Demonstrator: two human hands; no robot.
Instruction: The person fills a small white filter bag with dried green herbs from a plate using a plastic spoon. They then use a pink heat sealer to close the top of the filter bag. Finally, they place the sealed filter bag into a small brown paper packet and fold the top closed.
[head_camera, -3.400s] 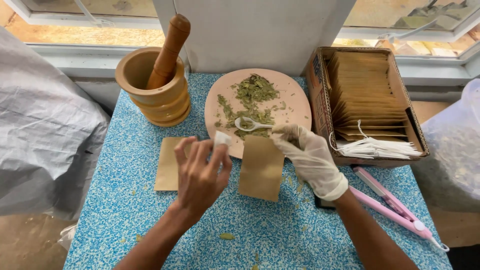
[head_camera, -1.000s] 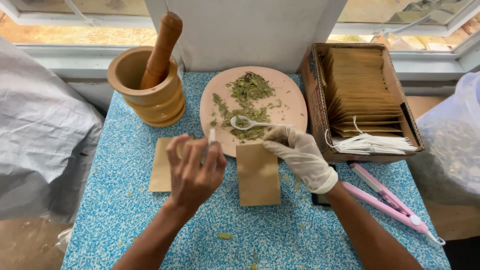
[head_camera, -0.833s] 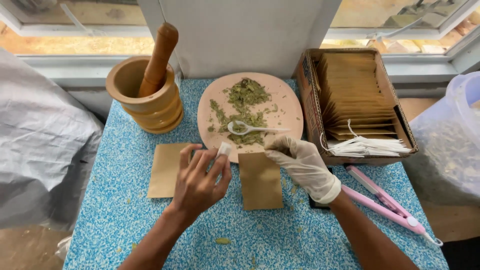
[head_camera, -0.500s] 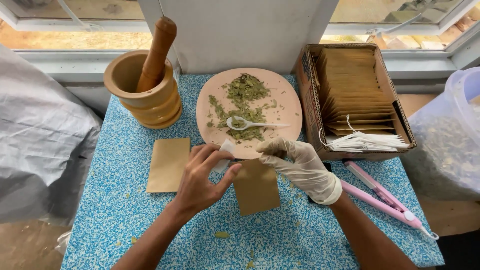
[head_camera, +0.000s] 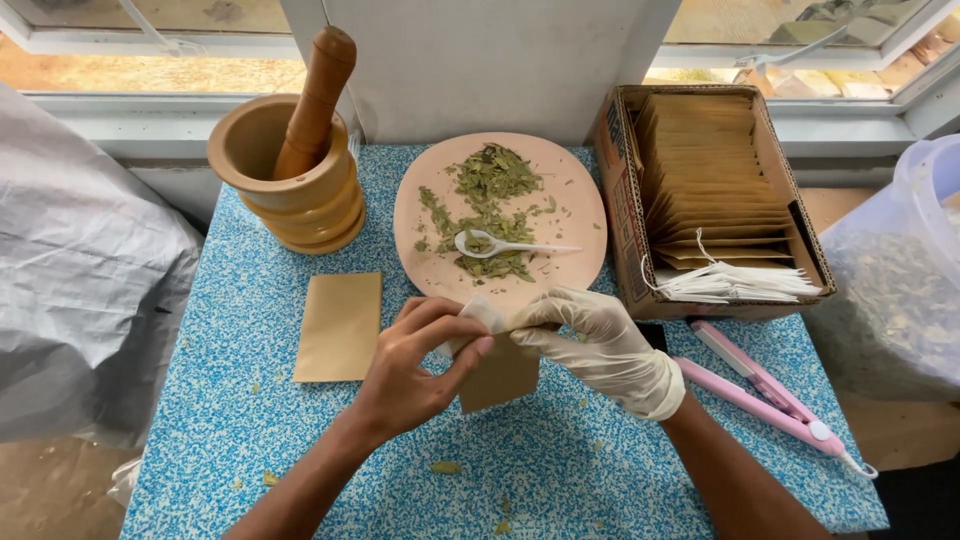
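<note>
Surface: blue speckled table (head_camera: 220, 420) under a window, grey sheet at far left.
Left side: wooden mortar (head_camera: 290, 180) with pestle; flat brown envelope (head_camera: 338, 326) lying free, near the left hand.
Left hand (head_camera: 415, 375): bare, fingers curled, pinching a small white tea bag (head_camera: 480, 318).
Brown sachet (head_camera: 500, 370): directly under both hands, long axis toward the plate (head_camera: 575, 215).
Right hand (head_camera: 600, 345): gloved, fingertips pinched narrow on the same top edge, as near as the other.
Right side: box of sachets (head_camera: 715, 190), pink sealer (head_camera: 765, 395).

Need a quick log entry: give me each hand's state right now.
Left hand: bare, closed, pinching a small white tea bag.
Right hand: gloved, fingers closed on the same tea bag, above a brown envelope.
</note>
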